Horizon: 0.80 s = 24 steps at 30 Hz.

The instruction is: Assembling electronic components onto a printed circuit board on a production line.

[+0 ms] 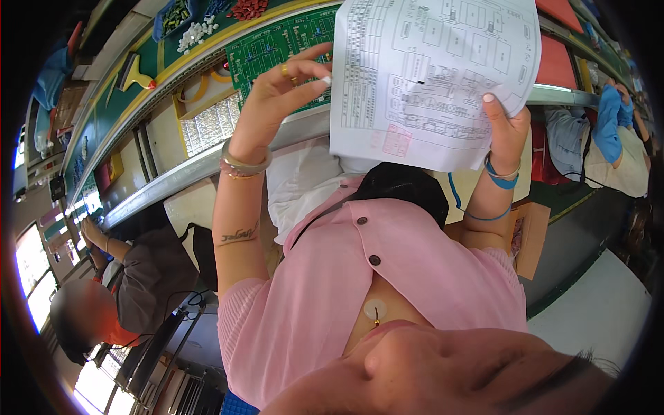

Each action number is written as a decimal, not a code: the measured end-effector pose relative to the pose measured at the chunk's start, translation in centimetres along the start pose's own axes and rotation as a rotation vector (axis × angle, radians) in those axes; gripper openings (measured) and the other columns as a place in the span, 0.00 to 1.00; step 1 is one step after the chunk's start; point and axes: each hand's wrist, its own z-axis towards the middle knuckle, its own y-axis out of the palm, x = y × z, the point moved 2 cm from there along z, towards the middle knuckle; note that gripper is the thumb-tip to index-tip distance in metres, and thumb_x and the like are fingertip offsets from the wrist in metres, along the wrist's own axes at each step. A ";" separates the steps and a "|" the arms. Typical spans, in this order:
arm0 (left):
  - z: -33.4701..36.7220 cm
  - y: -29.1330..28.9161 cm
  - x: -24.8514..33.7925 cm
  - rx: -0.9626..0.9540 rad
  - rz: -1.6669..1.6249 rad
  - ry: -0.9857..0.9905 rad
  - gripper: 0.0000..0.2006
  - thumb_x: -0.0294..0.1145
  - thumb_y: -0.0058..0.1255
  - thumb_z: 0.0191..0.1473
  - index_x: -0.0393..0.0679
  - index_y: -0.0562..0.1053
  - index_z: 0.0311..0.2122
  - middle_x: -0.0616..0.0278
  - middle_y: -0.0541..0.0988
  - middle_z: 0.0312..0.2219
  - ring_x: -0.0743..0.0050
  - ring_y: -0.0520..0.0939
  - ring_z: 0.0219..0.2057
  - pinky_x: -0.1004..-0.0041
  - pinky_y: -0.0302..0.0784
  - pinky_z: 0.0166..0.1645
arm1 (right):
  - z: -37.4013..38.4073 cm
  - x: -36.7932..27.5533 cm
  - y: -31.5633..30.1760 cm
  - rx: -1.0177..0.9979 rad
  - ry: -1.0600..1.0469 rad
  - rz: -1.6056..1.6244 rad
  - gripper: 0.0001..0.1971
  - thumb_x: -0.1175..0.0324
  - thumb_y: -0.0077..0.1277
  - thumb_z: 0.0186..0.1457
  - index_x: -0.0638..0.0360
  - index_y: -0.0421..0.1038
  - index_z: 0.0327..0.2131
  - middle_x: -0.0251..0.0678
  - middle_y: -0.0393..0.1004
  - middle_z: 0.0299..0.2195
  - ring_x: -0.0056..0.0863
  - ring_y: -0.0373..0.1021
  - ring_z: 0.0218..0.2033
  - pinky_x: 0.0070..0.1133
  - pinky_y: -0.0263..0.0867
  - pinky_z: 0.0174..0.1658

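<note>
My right hand (508, 131) grips a printed paper sheet (436, 90) near its lower right corner, thumb on the front and fingers hidden behind. The white sheet carries line diagrams, a table along its left side and a pinkish-red stamp. My left hand (287, 86) is raised beside the sheet's left edge, thumb and forefinger spread. Its fingertips reach to the edge, and whether they touch the paper I cannot make out. Behind that hand lies a green circuit board (252, 59) with small parts on it, partly covered by the sheet.
A metal-edged bench rail (183, 166) runs across in front of me. White parts (197, 34), red parts (247, 8) and a blue bin (173, 19) sit at the back left, near a yellow-handled tool (138, 75). Co-workers sit left (149, 270) and right (619, 155).
</note>
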 end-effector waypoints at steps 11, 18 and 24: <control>4.2 2.1 3.2 0.265 0.627 0.693 0.07 0.20 0.57 0.44 0.37 0.77 0.32 0.73 0.74 0.28 0.91 0.68 0.26 0.89 0.64 0.31 | 5.5 0.9 3.0 0.108 0.011 0.161 0.16 0.62 0.56 0.49 0.65 0.70 0.36 0.30 0.73 0.29 0.16 0.66 0.31 0.16 0.63 0.36; 3.7 -0.8 0.6 0.383 0.555 0.438 0.07 0.20 0.56 0.44 0.39 0.77 0.32 0.76 0.69 0.21 0.92 0.65 0.22 0.88 0.60 0.26 | 5.4 3.1 5.4 0.142 -0.094 -0.279 0.14 0.63 0.58 0.47 0.63 0.71 0.33 0.30 0.74 0.25 0.13 0.66 0.27 0.15 0.64 0.32; 1.7 -1.6 -1.1 0.422 0.291 0.439 0.07 0.18 0.56 0.43 0.36 0.76 0.32 0.73 0.70 0.23 0.89 0.68 0.26 0.88 0.63 0.32 | 3.5 3.1 6.6 0.035 -0.056 -0.106 0.14 0.61 0.54 0.51 0.66 0.72 0.28 0.28 0.70 0.17 0.11 0.62 0.19 0.14 0.59 0.21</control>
